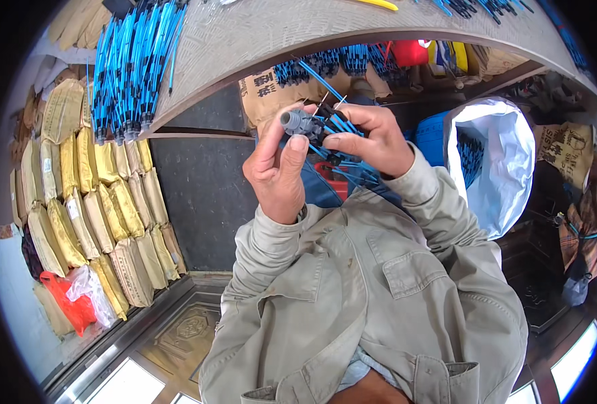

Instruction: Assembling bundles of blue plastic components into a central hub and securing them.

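My left hand (278, 165) pinches a grey threaded plastic fitting (298, 124) between thumb and fingers, its round ribbed end facing up. Close beside it, my right hand (372, 140) is closed on a bunch of thin blue tubes with black ends (339, 124). Two thin pale pins or wires stick up between the hands. More blue tubes hang below the fingers, above my lap. Whether the fitting and the tubes are joined is hidden by my fingers.
A grey-topped table (258, 40) curves across the front, with a heap of blue tubes (137, 67) hanging over its left edge. A white-lined sack (500, 161) holding blue pieces stands at right. Stacked brown and yellow packages (103, 209) and a red plastic bag (69, 303) are at left.
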A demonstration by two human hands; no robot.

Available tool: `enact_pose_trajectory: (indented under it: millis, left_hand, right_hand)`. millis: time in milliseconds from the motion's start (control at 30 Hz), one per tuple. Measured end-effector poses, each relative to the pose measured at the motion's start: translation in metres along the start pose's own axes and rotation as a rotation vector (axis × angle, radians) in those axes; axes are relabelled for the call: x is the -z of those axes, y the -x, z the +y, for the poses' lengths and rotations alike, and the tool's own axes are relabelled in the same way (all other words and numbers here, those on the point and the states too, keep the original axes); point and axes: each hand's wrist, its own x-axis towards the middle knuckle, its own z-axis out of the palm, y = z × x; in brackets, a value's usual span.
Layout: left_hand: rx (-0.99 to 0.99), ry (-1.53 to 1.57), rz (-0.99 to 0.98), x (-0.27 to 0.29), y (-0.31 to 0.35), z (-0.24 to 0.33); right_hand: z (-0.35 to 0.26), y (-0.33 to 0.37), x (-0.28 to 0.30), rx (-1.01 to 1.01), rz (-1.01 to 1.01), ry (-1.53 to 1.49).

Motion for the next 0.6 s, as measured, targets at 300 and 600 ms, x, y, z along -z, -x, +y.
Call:
enact_pose_trajectory:
  millis: [300, 600]
  left_hand:
    - [-0.017, 0.01, 0.019, 0.003, 0.002, -0.003]
    - [-0.13, -0.148, -0.007, 0.002, 0.002, -0.004]
  right_hand:
    - [-0.002, -0.018, -0.006, 0.112, 0.008, -0.448]
    - [-0.011, -0.012, -0.01, 0.051, 0.017, -0.39]
